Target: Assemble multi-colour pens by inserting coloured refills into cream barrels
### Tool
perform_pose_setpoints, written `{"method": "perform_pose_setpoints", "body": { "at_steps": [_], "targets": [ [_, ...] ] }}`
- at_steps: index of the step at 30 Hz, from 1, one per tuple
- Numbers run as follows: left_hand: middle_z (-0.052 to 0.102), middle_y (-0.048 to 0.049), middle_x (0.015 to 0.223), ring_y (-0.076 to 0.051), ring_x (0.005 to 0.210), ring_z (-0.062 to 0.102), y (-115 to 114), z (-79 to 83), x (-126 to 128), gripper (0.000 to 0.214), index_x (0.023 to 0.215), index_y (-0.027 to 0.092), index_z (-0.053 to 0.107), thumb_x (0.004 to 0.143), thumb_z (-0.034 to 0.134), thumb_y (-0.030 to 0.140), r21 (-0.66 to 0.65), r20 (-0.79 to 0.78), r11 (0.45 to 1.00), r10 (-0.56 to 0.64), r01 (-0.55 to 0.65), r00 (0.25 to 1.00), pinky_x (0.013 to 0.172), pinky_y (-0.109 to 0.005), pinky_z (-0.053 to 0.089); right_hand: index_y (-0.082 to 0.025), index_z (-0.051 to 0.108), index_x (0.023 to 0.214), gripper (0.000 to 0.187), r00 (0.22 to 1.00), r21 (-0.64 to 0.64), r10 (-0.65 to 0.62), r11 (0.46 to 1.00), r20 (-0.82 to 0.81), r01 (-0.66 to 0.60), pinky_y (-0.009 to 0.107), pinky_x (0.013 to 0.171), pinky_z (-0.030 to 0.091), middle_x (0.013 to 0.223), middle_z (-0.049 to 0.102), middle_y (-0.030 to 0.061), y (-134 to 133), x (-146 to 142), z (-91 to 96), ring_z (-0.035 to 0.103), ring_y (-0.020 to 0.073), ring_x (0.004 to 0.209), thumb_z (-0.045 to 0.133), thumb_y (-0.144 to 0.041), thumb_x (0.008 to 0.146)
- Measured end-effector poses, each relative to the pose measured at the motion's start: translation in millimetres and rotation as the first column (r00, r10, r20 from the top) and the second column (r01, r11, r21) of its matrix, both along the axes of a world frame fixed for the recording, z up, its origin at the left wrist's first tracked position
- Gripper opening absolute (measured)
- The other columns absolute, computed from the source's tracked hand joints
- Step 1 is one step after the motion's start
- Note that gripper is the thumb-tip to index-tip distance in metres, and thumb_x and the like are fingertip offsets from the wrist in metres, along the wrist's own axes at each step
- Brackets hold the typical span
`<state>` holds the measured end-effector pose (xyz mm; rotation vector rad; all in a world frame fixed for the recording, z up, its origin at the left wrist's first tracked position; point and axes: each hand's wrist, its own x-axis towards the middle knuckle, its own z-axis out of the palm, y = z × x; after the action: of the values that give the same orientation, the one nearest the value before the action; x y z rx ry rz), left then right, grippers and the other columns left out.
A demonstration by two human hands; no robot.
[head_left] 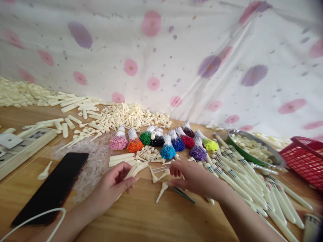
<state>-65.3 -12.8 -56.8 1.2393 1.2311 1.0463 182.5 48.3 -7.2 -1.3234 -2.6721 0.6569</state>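
Observation:
My left hand (pixel 113 183) is closed around several cream plastic pen parts (pixel 136 169), slotted pieces lying across the fingers. My right hand (pixel 185 176) hovers over the wooden table with fingers loosely curled and the thumb apart; nothing shows between them. Beneath it lies a dark green, slim tool (pixel 183 194), partly covered by the hand. Beside that hand lie cream cone-tipped pieces (pixel 161 192) and a few thin white sticks. Behind both hands stand bundles of coloured, white-stemmed refills, among them a light blue bundle (pixel 168 148), a pink bundle (pixel 118 139) and a purple bundle (pixel 198 151).
A black phone (pixel 51 188) and a power strip (pixel 27 148) lie at the left. Loose cream parts (pixel 131 114) are heaped at the back. Right of my hand, multicolour pens (pixel 242 178) spread out near a metal bowl (pixel 277 159) and a red basket (pixel 302 161).

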Motion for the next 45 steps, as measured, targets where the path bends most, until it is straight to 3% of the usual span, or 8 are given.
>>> {"method": "perform_pose_setpoints", "body": {
  "at_steps": [5, 9, 16, 19, 26, 32, 39, 45],
  "targets": [
    [0.065, -0.0007, 0.068, -0.016, 0.064, 0.061, -2.1, 2.5, 1.5, 0.029, 0.081, 0.019, 0.061, 0.077, 0.061, 0.048, 0.006, -0.012, 0.995, -0.097, 0.097, 0.995, 0.062, -0.026, 0.05, -0.019, 0.057, 0.08, 0.016, 0.967, 0.124, -0.019, 0.992, 0.256, -0.014, 0.028, 0.065, 0.04, 0.084, 0.064, 0.0048, -22.2, 14.0, -27.1, 0.059, 0.0202, 0.076, 0.07, -0.024, 0.073],
    [0.067, -0.0026, 0.072, -0.015, 0.062, 0.061, -3.0, 4.9, 3.8, 0.034, 0.084, 0.018, 0.065, 0.078, 0.058, 0.051, -0.005, 0.004, 0.982, -0.188, 0.188, 0.982, 0.061, -0.026, 0.05, -0.017, 0.057, 0.078, 0.006, 0.959, 0.262, -0.013, 0.963, 0.281, -0.063, 0.03, 0.069, 0.041, 0.084, 0.064, 0.0071, -19.4, 12.9, -44.9, 0.059, 0.0225, 0.081, 0.062, -0.018, 0.08],
    [0.068, -0.0027, 0.078, -0.012, 0.058, 0.06, -4.9, 4.2, 0.7, 0.033, 0.102, 0.023, 0.063, 0.081, 0.058, 0.049, -0.035, 0.158, 0.947, -0.309, 0.318, 0.938, 0.057, -0.025, 0.047, -0.018, 0.054, 0.09, 0.008, 0.987, 0.219, -0.118, 0.971, 0.109, 0.092, 0.027, 0.059, 0.04, 0.079, 0.066, 0.005, -10.5, 26.1, -12.1, 0.061, 0.0192, 0.07, 0.046, -0.015, 0.088],
    [0.067, -0.0027, 0.077, -0.011, 0.057, 0.058, -4.1, 3.8, -1.8, 0.031, 0.097, 0.022, 0.065, 0.081, 0.058, 0.048, -0.057, 0.184, 0.925, -0.36, 0.375, 0.915, 0.056, -0.023, 0.044, -0.02, 0.054, 0.098, 0.014, 0.995, 0.231, -0.023, 0.973, 0.099, -0.001, 0.028, 0.063, 0.041, 0.089, 0.065, 0.0055, -12.4, 20.8, -4.9, 0.062, 0.0196, 0.077, 0.047, -0.013, 0.087],
    [0.066, -0.0025, 0.078, -0.01, 0.058, 0.056, -0.8, -2.6, -5.2, 0.028, 0.098, 0.021, 0.065, 0.082, 0.06, 0.044, -0.048, 0.272, 0.913, -0.378, 0.404, 0.885, 0.056, -0.022, 0.045, -0.017, 0.058, 0.088, 0.012, 0.956, 0.261, 0.098, 0.95, 0.276, -0.173, 0.027, 0.061, 0.041, 0.085, 0.063, 0.0064, -7.6, 4.8, -23.4, 0.062, 0.0195, 0.075, 0.051, -0.008, 0.084],
    [0.068, -0.0009, 0.079, -0.012, 0.068, 0.059, 0.5, -1.1, -7.9, 0.027, 0.093, 0.023, 0.07, 0.082, 0.058, 0.045, 0.015, 0.163, 0.863, -0.501, 0.505, 0.85, 0.068, -0.024, 0.047, -0.017, 0.058, 0.087, 0.012, 0.99, 0.43, 0.07, 0.903, -0.126, -0.009, 0.026, 0.06, 0.042, 0.079, 0.062, 0.0041, -18.0, 6.5, 4.0, 0.059, 0.016, 0.07, 0.049, -0.023, 0.091],
    [0.068, -0.0004, 0.078, -0.018, 0.077, 0.061, -2.1, -11.9, -9.6, 0.021, 0.087, 0.026, 0.074, 0.067, 0.077, 0.031, 0.145, 0.107, 0.957, -0.266, 0.249, 0.958, 0.069, -0.026, 0.048, -0.018, 0.054, 0.079, 0.01, 0.895, 0.33, 0.088, 0.942, -0.436, 0.068, 0.019, 0.05, 0.038, 0.068, 0.06, -0.0009, -57.2, -12.3, 9.1, 0.055, 0.0096, 0.057, 0.051, -0.021, 0.088],
    [0.067, -0.0028, 0.08, -0.016, 0.077, 0.062, -0.9, -5.1, -2.9, 0.017, 0.09, 0.027, 0.074, 0.074, 0.072, 0.021, 0.464, 0.008, 0.869, -0.202, 0.175, 0.979, 0.07, -0.026, 0.05, -0.016, 0.05, 0.083, 0.014, 0.931, 0.425, 0.125, 0.905, -0.343, 0.035, 0.021, 0.046, 0.036, 0.061, 0.06, -0.0003, -57.1, -20.3, -8.5, 0.055, 0.0117, 0.049, 0.041, -0.02, 0.093]
  ]
}}
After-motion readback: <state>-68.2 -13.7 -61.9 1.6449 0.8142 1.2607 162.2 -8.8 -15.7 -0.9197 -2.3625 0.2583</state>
